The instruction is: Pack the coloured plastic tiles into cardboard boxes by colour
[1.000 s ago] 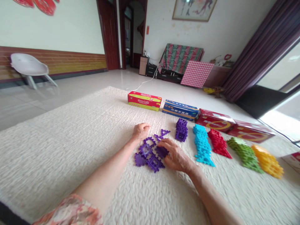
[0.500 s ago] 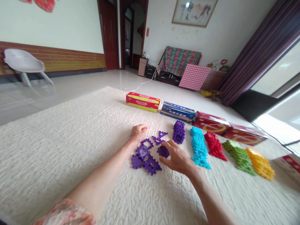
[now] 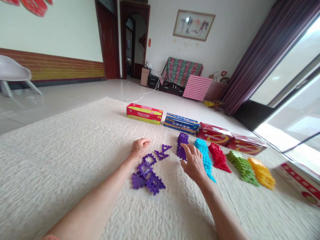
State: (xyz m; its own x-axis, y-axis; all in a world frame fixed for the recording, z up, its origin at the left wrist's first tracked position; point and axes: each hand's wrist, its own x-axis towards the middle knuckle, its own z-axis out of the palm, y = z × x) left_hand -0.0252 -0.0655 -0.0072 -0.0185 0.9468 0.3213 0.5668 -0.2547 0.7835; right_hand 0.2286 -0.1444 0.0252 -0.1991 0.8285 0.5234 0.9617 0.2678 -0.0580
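My left hand [image 3: 140, 147] rests on the pale quilted mat, its fingers curled closed and nothing visible in them. Just below and right of it lie several overlapping purple pieces [image 3: 154, 183]. Two purple triangles, one [image 3: 166, 147] behind the other [image 3: 161, 155], lie between my hands. My right hand [image 3: 193, 161] has its thumb and fingers on the edges of a solid purple piece [image 3: 182, 153], at the near end of the purple row [image 3: 183, 137]. Its fingers partly cover that piece. The light blue row [image 3: 205, 155] runs beside and partly behind my right hand.
Red [image 3: 218, 158], green [image 3: 242, 168] and yellow [image 3: 261, 173] rows lie to the right. Behind stand a red-yellow box [image 3: 144, 115], a blue box [image 3: 181, 124] and two dark red boxes [image 3: 214, 133]. Another box [image 3: 301, 183] is at the far right.
My right hand has moved right and away from me with the solid purple piece, from beside the loose pieces to the purple row. My left hand stays closed on the mat. The view has shifted.
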